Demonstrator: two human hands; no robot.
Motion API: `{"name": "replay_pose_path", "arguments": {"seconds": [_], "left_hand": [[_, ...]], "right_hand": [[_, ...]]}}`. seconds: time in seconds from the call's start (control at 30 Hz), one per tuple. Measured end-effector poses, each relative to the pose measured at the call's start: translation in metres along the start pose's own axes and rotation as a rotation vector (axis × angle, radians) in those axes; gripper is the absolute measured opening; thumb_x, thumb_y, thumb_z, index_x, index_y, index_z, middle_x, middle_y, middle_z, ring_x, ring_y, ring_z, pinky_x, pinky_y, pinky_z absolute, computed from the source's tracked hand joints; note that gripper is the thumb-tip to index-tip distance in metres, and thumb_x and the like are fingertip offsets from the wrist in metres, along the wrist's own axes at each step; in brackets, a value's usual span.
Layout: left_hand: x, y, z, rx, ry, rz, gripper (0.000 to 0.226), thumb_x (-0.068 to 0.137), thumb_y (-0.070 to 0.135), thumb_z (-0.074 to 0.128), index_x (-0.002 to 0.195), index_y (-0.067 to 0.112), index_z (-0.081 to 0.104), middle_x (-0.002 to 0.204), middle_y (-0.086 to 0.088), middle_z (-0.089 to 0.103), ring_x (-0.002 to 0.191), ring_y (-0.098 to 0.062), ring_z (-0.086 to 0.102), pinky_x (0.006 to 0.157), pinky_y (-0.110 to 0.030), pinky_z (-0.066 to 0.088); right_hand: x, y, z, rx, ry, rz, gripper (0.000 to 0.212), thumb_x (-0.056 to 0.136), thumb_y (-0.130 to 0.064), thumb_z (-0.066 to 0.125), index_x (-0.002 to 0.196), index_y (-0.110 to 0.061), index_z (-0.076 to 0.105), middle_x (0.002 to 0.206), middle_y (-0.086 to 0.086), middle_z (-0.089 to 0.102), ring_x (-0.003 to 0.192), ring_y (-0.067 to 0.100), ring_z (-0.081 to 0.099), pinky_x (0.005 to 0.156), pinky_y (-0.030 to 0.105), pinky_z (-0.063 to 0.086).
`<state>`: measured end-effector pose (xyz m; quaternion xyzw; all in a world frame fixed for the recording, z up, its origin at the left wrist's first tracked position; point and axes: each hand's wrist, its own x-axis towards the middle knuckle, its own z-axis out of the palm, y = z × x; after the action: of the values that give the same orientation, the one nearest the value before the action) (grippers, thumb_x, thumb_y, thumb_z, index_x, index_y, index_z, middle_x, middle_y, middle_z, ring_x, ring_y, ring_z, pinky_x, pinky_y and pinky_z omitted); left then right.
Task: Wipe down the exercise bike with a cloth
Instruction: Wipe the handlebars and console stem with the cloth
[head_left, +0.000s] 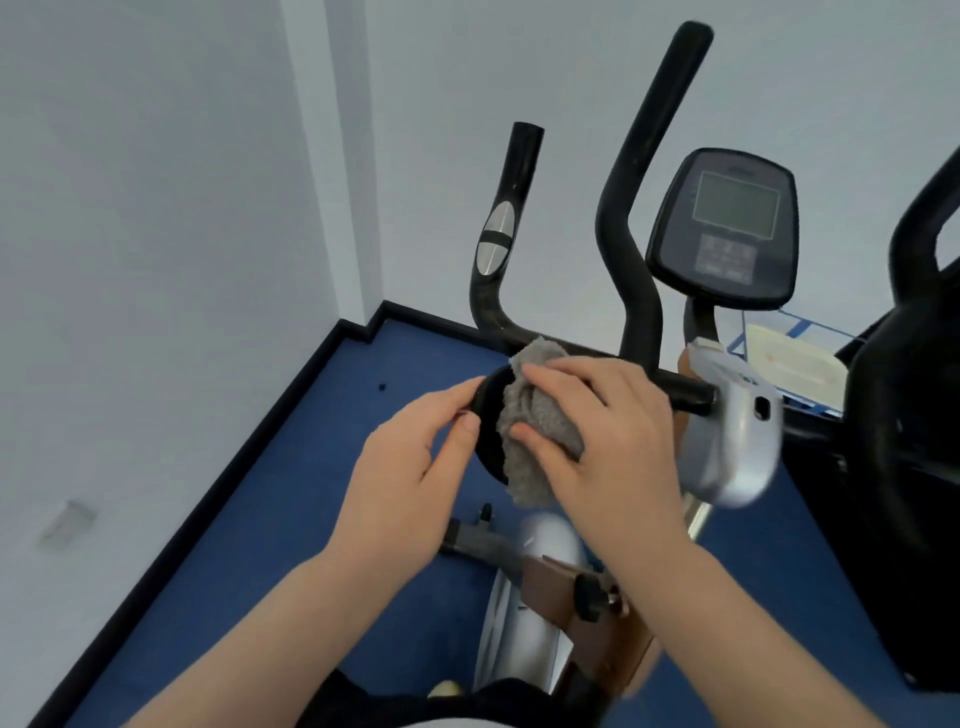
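Note:
The exercise bike (727, 426) stands in front of me, with black handlebars (631, 208), a dark console (727, 228) and a silver housing. A round black disc (488, 415) sits at the end of a black bar. My left hand (410, 467) pinches the disc's left rim between thumb and fingers. My right hand (608, 431) holds a grey cloth (535, 421) against the disc's face, thumb and fingers curled round the cloth. Much of the disc is hidden under the cloth and my hands.
White walls meet at a corner to the left, with a black skirting board along the blue floor (322, 452). A second black machine (904, 441) stands close on the right. The bike's lower frame and a black knob (589, 597) are below my hands.

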<state>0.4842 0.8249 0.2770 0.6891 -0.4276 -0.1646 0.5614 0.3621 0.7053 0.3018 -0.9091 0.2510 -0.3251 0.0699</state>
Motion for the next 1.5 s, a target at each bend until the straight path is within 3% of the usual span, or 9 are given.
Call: {"name": "replay_pose_path", "arguments": {"seconds": [0.23, 0.5, 0.6, 0.77, 0.9, 1.03, 1.13, 1.3, 1.5], "left_hand": [[0.005, -0.003, -0.003, 0.035, -0.002, -0.001, 0.032, 0.099, 0.024, 0.049, 0.123, 0.041, 0.061, 0.112, 0.029, 0.064, 0.110, 0.006, 0.058, 0.088, -0.007, 0.042], [0.014, -0.008, -0.004, 0.110, 0.015, 0.055, 0.031, 0.097, 0.025, 0.043, 0.119, 0.031, 0.064, 0.106, 0.020, 0.067, 0.103, 0.000, 0.061, 0.087, -0.019, 0.048], [0.018, -0.008, 0.001, 0.110, 0.030, 0.058, 0.031, 0.097, 0.023, 0.041, 0.118, 0.029, 0.064, 0.105, 0.018, 0.067, 0.101, -0.002, 0.061, 0.086, -0.024, 0.050], [0.027, -0.004, 0.003, 0.125, 0.039, 0.070, 0.035, 0.097, 0.022, 0.039, 0.122, 0.022, 0.065, 0.109, 0.017, 0.067, 0.103, -0.002, 0.062, 0.090, -0.030, 0.051], [0.036, 0.005, 0.005, 0.151, 0.030, 0.099, 0.034, 0.097, 0.025, 0.041, 0.122, 0.023, 0.064, 0.108, 0.018, 0.067, 0.102, -0.001, 0.061, 0.090, -0.028, 0.049], [0.038, 0.009, 0.008, 0.186, -0.029, 0.114, 0.033, 0.097, 0.026, 0.041, 0.123, 0.025, 0.063, 0.109, 0.017, 0.065, 0.102, -0.005, 0.061, 0.092, -0.038, 0.048], [0.045, 0.016, 0.013, 0.184, -0.062, 0.131, 0.033, 0.096, 0.024, 0.042, 0.122, 0.025, 0.063, 0.113, 0.015, 0.063, 0.104, -0.005, 0.060, 0.093, -0.039, 0.048], [0.080, 0.037, 0.030, 0.326, -0.100, 0.197, 0.031, 0.099, 0.019, 0.046, 0.126, 0.025, 0.060, 0.123, 0.015, 0.057, 0.104, -0.004, 0.056, 0.095, -0.031, 0.044], [0.098, 0.033, 0.049, 0.770, -0.221, 0.244, 0.033, 0.101, 0.028, 0.036, 0.122, 0.023, 0.061, 0.123, 0.008, 0.058, 0.111, -0.016, 0.052, 0.096, -0.034, 0.037]], "right_hand": [[0.014, 0.007, -0.006, 0.000, 0.000, -0.174, 0.025, 0.080, -0.020, 0.077, 0.104, -0.015, 0.072, 0.102, 0.000, 0.068, 0.094, 0.018, 0.059, 0.086, 0.031, 0.048], [0.003, -0.003, 0.002, 0.086, 0.021, -0.233, 0.023, 0.081, -0.016, 0.077, 0.104, -0.014, 0.074, 0.107, 0.000, 0.068, 0.098, 0.016, 0.062, 0.088, 0.027, 0.049], [-0.002, -0.008, 0.006, 0.134, 0.037, -0.145, 0.023, 0.082, -0.016, 0.076, 0.106, -0.014, 0.073, 0.108, 0.000, 0.068, 0.101, 0.015, 0.062, 0.088, 0.029, 0.049], [-0.005, 0.001, 0.000, -0.009, -0.003, -0.308, 0.019, 0.084, -0.009, 0.069, 0.102, -0.013, 0.074, 0.103, 0.001, 0.069, 0.093, 0.020, 0.061, 0.077, 0.035, 0.049], [0.001, 0.001, -0.004, -0.064, 0.060, -0.168, 0.019, 0.083, -0.008, 0.067, 0.100, -0.014, 0.074, 0.101, 0.001, 0.067, 0.092, 0.022, 0.058, 0.076, 0.032, 0.042], [-0.007, 0.001, -0.010, -0.140, -0.011, -0.252, 0.023, 0.079, -0.006, 0.071, 0.099, -0.017, 0.075, 0.100, 0.000, 0.068, 0.089, 0.021, 0.060, 0.076, 0.031, 0.037], [0.011, 0.014, -0.030, -0.056, 0.102, -0.140, 0.025, 0.081, -0.005, 0.072, 0.104, -0.013, 0.074, 0.104, 0.003, 0.065, 0.096, 0.020, 0.055, 0.083, 0.029, 0.042], [0.019, 0.042, -0.045, 0.032, 0.209, 0.170, 0.032, 0.082, -0.013, 0.073, 0.114, -0.016, 0.069, 0.116, -0.001, 0.054, 0.107, 0.014, 0.046, 0.095, 0.009, 0.030], [-0.021, 0.039, 0.007, 0.090, 0.207, 0.333, 0.036, 0.082, -0.007, 0.073, 0.115, -0.019, 0.066, 0.123, 0.004, 0.048, 0.114, 0.019, 0.047, 0.098, 0.027, 0.042]]}}
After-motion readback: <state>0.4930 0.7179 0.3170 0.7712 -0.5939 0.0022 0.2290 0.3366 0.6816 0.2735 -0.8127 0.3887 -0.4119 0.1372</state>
